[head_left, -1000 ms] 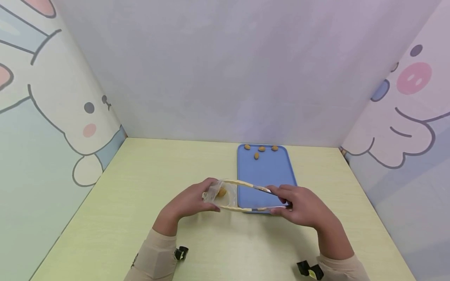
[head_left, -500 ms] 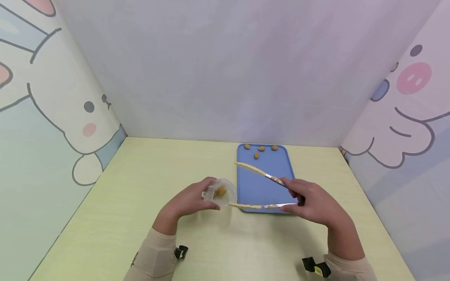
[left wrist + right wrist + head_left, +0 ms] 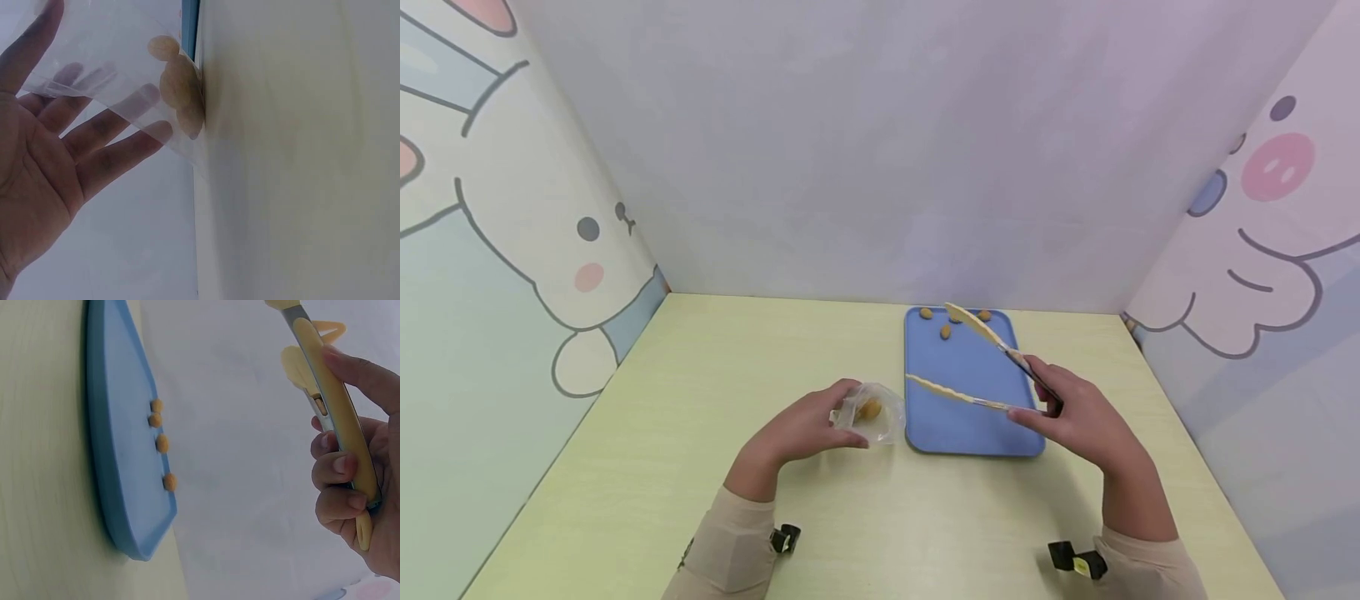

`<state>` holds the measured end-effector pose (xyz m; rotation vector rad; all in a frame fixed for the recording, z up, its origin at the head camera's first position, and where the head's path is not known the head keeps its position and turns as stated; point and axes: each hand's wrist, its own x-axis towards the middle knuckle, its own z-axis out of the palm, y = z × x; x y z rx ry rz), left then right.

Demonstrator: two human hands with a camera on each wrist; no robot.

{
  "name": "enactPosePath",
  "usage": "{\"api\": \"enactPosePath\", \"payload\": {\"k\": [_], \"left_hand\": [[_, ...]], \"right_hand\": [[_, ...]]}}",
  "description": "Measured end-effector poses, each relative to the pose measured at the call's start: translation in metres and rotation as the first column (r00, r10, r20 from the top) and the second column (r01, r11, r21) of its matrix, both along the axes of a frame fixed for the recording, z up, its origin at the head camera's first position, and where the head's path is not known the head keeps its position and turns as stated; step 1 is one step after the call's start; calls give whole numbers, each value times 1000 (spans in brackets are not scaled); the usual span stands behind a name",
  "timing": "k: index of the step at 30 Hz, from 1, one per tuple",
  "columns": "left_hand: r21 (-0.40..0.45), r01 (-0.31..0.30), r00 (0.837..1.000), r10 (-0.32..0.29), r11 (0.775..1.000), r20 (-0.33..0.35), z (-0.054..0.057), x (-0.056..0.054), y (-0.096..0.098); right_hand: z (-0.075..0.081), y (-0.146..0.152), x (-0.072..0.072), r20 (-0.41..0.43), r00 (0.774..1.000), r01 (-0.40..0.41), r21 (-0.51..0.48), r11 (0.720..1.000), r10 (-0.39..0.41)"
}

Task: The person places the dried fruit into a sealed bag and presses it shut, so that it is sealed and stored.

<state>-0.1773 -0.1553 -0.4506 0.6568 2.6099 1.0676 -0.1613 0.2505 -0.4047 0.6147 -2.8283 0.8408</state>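
In the head view my left hand (image 3: 805,425) holds a clear plastic bag (image 3: 889,421) upright on the table, thumb and fingers spread about its mouth. Several brown, oval nut-like pieces (image 3: 178,84) lie at the bottom of the bag. My right hand (image 3: 1078,417) grips a pair of tongs (image 3: 979,327) with cream-coloured tips. Its two arms are spread wide with nothing between them, above the blue tray (image 3: 970,437). Along the tray's far end lie several more brown pieces (image 3: 946,332); one is partly hidden behind the upper tong arm.
The pale yellow table (image 3: 760,342) runs back to a plain light wall (image 3: 865,167). Side walls with cartoon animals (image 3: 1277,167) stand left and right. The tray sits right of the bag, its far edge near the back wall.
The tongs have drawn out of the bag's mouth, opened wider and moved right and up over the tray. The left hand and bag stay in place.
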Motion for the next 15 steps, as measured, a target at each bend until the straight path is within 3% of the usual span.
{"api": "enactPosePath", "payload": {"k": [6, 15], "left_hand": [[-3, -4, 1000, 4, 1000, -2, 0, 1, -1], [15, 20, 1000, -20, 1000, 1, 2, 1, -1]], "right_hand": [[-3, 3, -2, 36, 995, 88, 32, 996, -89], [0, 7, -6, -21, 986, 165, 68, 984, -164]]}}
